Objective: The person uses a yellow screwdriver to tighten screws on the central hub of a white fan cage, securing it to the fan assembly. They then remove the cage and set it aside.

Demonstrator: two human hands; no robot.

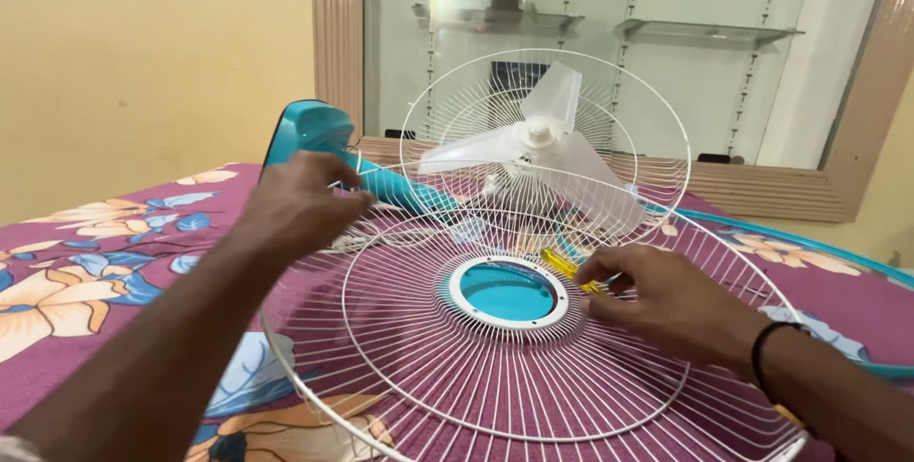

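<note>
The head view shows a bed covered by a purple floral sheet (105, 262), before a yellow wall (143, 52) and a wood-framed mirror (666, 43). The left hand (300, 205) closes on the teal fan body (324, 138). The right hand (657, 295) pinches a yellow screwdriver (566, 267) over the white front grille (514, 367). The rear grille with blades (543, 138) stands behind.

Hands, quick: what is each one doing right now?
Left hand: curled over the teal fan body; grip hidden.
Right hand: pinching a yellow screwdriver above the white fan grille.
</note>
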